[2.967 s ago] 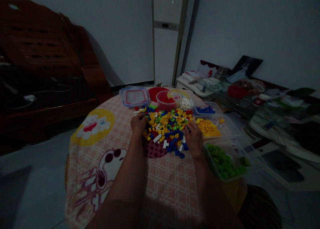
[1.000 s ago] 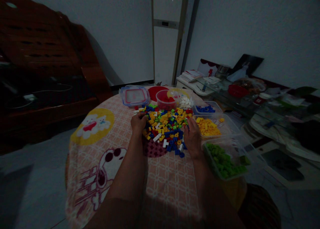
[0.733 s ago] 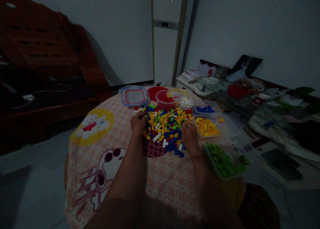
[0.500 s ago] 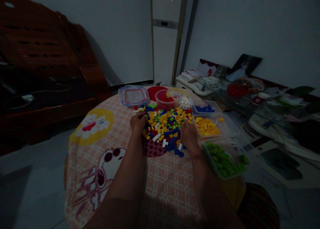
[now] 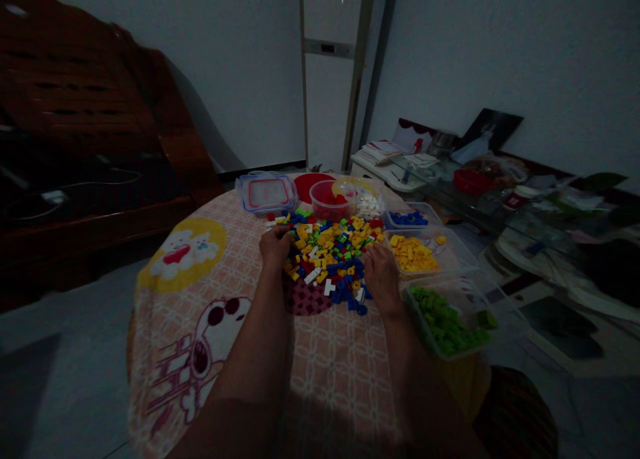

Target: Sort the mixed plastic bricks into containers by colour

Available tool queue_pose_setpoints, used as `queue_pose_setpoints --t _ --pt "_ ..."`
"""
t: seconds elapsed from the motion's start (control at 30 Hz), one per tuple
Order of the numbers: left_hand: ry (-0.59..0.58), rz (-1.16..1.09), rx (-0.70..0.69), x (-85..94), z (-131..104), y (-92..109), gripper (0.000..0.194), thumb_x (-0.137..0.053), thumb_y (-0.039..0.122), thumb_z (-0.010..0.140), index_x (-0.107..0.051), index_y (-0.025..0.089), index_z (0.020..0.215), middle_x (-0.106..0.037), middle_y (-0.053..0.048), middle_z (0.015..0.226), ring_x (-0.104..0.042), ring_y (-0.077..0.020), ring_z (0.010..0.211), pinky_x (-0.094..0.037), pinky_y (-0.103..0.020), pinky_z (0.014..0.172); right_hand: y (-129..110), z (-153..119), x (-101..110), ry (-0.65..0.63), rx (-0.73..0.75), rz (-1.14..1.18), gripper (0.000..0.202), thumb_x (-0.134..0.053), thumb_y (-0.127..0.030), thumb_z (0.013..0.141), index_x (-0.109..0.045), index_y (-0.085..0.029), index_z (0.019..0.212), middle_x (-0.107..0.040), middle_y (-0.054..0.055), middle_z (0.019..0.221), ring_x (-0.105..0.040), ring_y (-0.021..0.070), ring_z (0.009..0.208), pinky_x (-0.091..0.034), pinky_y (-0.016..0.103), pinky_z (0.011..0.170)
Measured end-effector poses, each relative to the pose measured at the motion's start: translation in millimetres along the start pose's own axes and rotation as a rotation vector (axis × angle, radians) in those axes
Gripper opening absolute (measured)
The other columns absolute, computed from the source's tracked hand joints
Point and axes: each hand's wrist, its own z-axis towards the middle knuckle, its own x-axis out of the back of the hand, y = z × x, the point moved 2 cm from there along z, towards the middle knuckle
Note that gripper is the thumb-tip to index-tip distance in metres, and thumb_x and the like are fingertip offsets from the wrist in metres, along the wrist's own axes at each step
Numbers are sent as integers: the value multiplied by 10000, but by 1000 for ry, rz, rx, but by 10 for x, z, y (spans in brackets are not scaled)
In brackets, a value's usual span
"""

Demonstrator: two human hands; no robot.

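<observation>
A pile of mixed small bricks (image 5: 325, 245), yellow, blue, green, white and red, lies on the patterned tablecloth (image 5: 330, 359). My left hand (image 5: 275, 247) is at the pile's left edge, fingers closed together over bricks; what they hold, if anything, is too small to name. At the right edge is my right hand (image 5: 381, 272), its fingers curled beside the pile and their tips hard to make out in the dim light. Right of it stand a clear box of yellow bricks (image 5: 415, 253), one of green bricks (image 5: 450, 325) and one of blue bricks (image 5: 410, 217).
Behind the pile are a round tub with red bricks (image 5: 333, 202), white bricks (image 5: 370, 205) in clear plastic and a blue-rimmed container (image 5: 267, 193). A cluttered glass table (image 5: 440, 179) stands at the right, a wooden bench (image 5: 100, 112) at the left.
My right hand has shifted slightly right, away from the pile, towards the box of yellow bricks. My left hand has stayed almost in place.
</observation>
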Motion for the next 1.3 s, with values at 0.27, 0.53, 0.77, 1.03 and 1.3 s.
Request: queue_pose_setpoints --t 0.27,0.53,0.77,1.03,1.3 --pt "3 -10 -3 13 -12 15 308 -651 260 798 -788 212 1069 -789 -42 1032 -704 -216 985 -524 -289 867 23 53 229 273 -79 -13 403 -408 -240 957 -653 -151 1263 -627 191 1324 -545 291 1270 -418 529 1095" --pt "3 -23 18 3 -10 13 315 -649 253 801 -787 207 1080 -786 -39 1053 -710 -211 967 -527 -284 866 -48 58 216 192 -52 54 435 -415 -244 954 -621 -146 1325 -545 190 1441 -449 299 1374 -364 536 1148" --pt "3 -1 11 -12 14 -15 331 -651 269 796 -787 211 1092 -787 -36 1032 -704 -215 972 -523 -290 873 -143 276 -125 -38 -22 55 538 -432 -175 900 -533 -112 1425 -509 192 1487 -422 298 1406 -350 504 1173" --pt "1 -19 -22 -44 27 -40 330 -626 240 796 -788 201 1081 -787 -37 1040 -710 -209 954 -530 -287 871 -118 480 -285 -298 9 -71 583 -435 -20 799 -616 -101 1348 -593 199 1381 -511 296 1308 -385 475 1137" --pt "10 -21 -32 -15 -2 3 315 -638 236 787 -793 199 1058 -783 -44 1062 -704 -220 973 -524 -300 895 18 265 -73 -241 43 180 525 -485 -52 753 -722 -194 1199 -724 80 1227 -638 231 1182 -463 392 1095"
